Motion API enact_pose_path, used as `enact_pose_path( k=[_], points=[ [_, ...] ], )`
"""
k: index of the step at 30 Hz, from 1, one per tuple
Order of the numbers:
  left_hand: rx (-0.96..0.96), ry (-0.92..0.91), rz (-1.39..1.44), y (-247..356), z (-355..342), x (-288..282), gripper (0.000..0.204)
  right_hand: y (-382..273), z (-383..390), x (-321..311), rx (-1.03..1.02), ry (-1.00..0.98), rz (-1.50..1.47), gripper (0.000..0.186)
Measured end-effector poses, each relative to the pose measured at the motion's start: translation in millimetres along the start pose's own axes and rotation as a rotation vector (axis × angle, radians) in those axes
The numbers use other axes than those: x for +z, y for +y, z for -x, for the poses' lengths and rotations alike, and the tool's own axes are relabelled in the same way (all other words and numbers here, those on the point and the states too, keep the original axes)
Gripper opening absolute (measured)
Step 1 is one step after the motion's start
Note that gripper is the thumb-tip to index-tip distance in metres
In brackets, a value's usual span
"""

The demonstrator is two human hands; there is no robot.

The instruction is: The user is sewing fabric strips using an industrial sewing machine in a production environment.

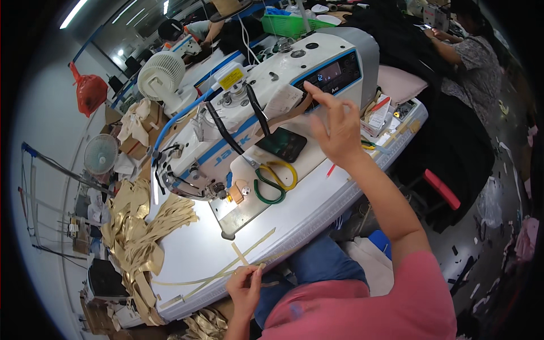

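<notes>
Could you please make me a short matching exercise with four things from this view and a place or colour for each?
Column one:
1. Right hand
2. Left hand
3. Scissors
4. Gold fabric pieces

Column two:
A. Partly yellow, partly green
B. Heaped at the left of the white table
C. At the control panel of the sewing machine
D. At the table's front edge, by the narrow tan strips

Right pairs: 1-C, 2-D, 3-A, 4-B.
</notes>
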State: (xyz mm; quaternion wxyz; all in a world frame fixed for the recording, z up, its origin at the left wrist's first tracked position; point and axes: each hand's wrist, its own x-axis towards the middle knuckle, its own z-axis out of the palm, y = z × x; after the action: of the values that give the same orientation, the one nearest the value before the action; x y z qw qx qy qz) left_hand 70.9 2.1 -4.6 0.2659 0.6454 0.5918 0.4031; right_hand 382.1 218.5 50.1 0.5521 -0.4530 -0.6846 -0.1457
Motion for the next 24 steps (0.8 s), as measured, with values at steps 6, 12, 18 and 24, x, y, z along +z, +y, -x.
enact_pose_path(
  k=[6, 12, 18, 24],
  points=[
    [-0.03, -0.054, 0.117, 1, 0, 9, 0.002, 2, -7, -4, 0.067, -0.067, -0.099, 0.036],
    [0.023, -0.089, 0.028, 3, 6, 8, 0.004, 0, -9, -12, -0.056, -0.068, 0.082, 0.038],
    [0.015, -0.068, 0.02, -3, 18, 7, 0.003, 0, -5, -7, -0.044, -0.049, 0.085, 0.041],
    [0.015, -0.066, 0.039, 8, 9, 13, 0.003, -4, -5, -9, -0.022, -0.102, 0.124, 0.049]
  ],
)
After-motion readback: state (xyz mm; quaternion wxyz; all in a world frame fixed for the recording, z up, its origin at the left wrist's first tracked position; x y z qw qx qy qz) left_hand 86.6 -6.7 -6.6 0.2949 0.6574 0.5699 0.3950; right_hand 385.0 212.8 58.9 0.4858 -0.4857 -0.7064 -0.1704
